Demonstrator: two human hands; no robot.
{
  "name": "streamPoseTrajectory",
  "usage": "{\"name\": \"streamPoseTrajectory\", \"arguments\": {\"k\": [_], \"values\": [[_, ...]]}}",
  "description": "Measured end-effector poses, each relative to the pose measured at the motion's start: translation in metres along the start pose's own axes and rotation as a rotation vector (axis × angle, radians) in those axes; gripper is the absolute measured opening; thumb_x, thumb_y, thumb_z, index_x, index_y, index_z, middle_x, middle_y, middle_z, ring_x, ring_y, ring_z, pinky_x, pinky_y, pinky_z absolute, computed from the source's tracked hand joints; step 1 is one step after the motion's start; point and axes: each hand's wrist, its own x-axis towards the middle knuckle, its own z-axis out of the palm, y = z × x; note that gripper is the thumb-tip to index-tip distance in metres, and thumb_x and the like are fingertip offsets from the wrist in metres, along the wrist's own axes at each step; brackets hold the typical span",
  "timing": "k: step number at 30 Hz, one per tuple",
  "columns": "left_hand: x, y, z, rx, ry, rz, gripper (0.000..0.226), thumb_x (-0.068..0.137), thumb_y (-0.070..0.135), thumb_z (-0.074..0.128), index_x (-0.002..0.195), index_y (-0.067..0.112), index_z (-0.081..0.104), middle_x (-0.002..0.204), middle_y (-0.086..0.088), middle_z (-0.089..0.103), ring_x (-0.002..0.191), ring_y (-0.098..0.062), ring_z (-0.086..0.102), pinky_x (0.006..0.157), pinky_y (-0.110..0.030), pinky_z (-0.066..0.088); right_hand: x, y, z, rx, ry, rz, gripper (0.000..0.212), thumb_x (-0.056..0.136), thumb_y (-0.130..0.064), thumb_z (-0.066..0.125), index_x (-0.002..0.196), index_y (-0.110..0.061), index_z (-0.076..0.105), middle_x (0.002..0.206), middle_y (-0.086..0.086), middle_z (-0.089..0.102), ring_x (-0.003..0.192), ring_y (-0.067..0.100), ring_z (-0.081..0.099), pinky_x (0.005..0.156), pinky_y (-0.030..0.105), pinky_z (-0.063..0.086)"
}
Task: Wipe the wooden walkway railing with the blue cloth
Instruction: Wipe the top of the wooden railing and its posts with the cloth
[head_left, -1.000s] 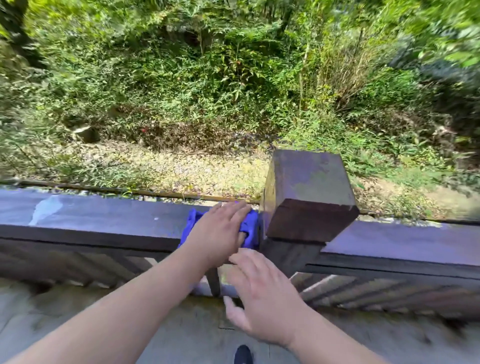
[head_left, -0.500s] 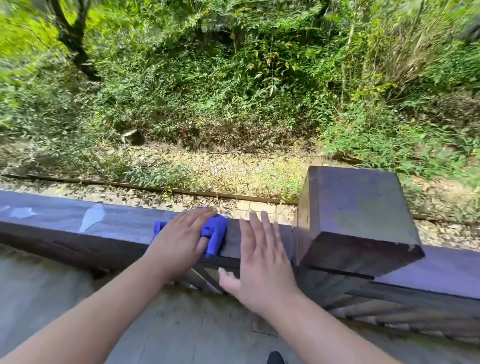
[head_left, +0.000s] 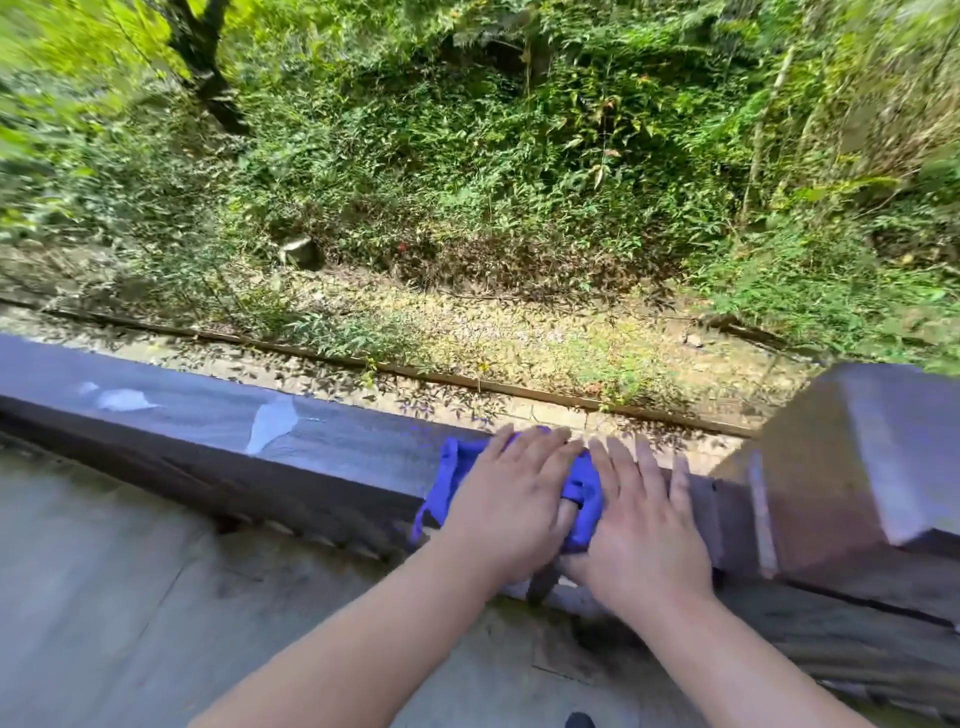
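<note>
1. Cloth lies bunched on the rail top, its near part draped over the rail's front edge.
2. Left hand presses flat on it, fingers straight, gripping nothing.
3. Right hand lies flat on the rail, fingers spread, touching the cloth's right edge.
4. Post closes the rail just right of that hand; leftward the top runs open, with pale patches.

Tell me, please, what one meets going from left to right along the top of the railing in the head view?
Small pale patch → larger pale patch → left hand pressing flat on the blue cloth → right hand flat on the railing → square post.
</note>
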Motion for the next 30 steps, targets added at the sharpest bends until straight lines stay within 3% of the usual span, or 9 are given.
{"name": "streamPoseTrajectory", "arguments": {"k": [3, 7, 12, 16, 19, 25, 30], "values": [[-0.001, -0.014, -0.001, -0.001, -0.002, 0.068, 0.061, 0.093, 0.038, 0.042, 0.151, 0.018, 0.037, 0.158, -0.005, 0.040, 0.144, -0.026, 0.034, 0.123, -0.046, 0.015, -0.001, -0.001, 0.003, -0.031, 0.047, 0.014, 0.128, 0.061, -0.098, 0.034, 0.155, -0.010, 0.039, 0.158, 0.010, 0.044, 0.151, 0.035, 0.029, 0.123, 0.064, 0.013], [-0.016, -0.057, -0.010, -0.024, 0.004, 0.121, 0.061, 0.094, 0.037, 0.045, 0.151, 0.018, 0.037, 0.158, -0.006, 0.039, 0.145, -0.025, 0.033, 0.123, -0.044, 0.015, -0.002, -0.007, 0.003, -0.093, 0.103, 0.045, 0.123, 0.059, -0.094, 0.044, 0.147, -0.006, 0.049, 0.145, 0.015, 0.057, 0.141, 0.038, 0.044, 0.120, 0.064, 0.023], [-0.046, -0.139, -0.030, 0.031, -0.013, 0.081, 0.063, 0.093, 0.042, 0.027, 0.153, 0.023, 0.033, 0.159, -0.002, 0.037, 0.146, -0.020, 0.030, 0.124, -0.042, 0.011, -0.002, -0.011, 0.002, -0.124, 0.117, 0.074, 0.113, 0.060, -0.088, 0.054, 0.145, -0.014, 0.044, 0.139, 0.011, 0.057, 0.139, 0.035, 0.044, 0.121, 0.061, 0.022], [-0.067, -0.192, -0.043, 0.159, -0.026, 0.037, 0.063, 0.095, 0.045, 0.019, 0.154, 0.025, 0.029, 0.161, 0.001, 0.034, 0.148, -0.019, 0.028, 0.123, -0.056, 0.001, -0.001, -0.015, -0.004, -0.145, 0.096, 0.103, 0.104, 0.059, -0.089, 0.059, 0.139, -0.025, 0.040, 0.133, 0.002, 0.053, 0.128, 0.026, 0.044, 0.120, 0.059, 0.026], [-0.077, -0.217, -0.049, 0.256, -0.015, 0.019, 0.062, 0.097, 0.046, 0.018, 0.154, 0.023, 0.031, 0.161, 0.001, 0.035, 0.148, -0.020, 0.028, 0.121, -0.056, -0.010, 0.000, -0.017, -0.006, -0.158, 0.065, 0.124, 0.104, 0.058, -0.088, 0.061, 0.138, -0.025, 0.042, 0.133, 0.001, 0.056, 0.130, 0.026, 0.047, 0.122, 0.057, 0.024], [-0.104, -0.270, -0.064, 0.249, 0.022, -0.161, 0.063, 0.094, 0.042, 0.021, 0.154, 0.029, 0.032, 0.163, 0.005, 0.030, 0.148, -0.017, 0.029, 0.123, -0.054, -0.001, -0.001, -0.018, -0.008, -0.161, 0.080, 0.129, 0.104, 0.057, -0.089, 0.061, 0.137, -0.024, 0.043, 0.132, 0.001, 0.056, 0.126, 0.025, 0.046, 0.122, 0.057, 0.024], [-0.107, -0.281, -0.060, 0.116, 0.047, -0.275, 0.067, 0.090, 0.041, 0.019, 0.155, 0.029, 0.031, 0.162, 0.005, 0.032, 0.148, -0.015, 0.027, 0.125, -0.044, 0.009, 0.000, -0.015, -0.005, -0.181, 0.086, 0.117, 0.109, 0.058, -0.090, 0.060, 0.140, -0.019, 0.045, 0.132, 0.005, 0.057, 0.128, 0.029, 0.047, 0.122, 0.057, 0.021]]}}
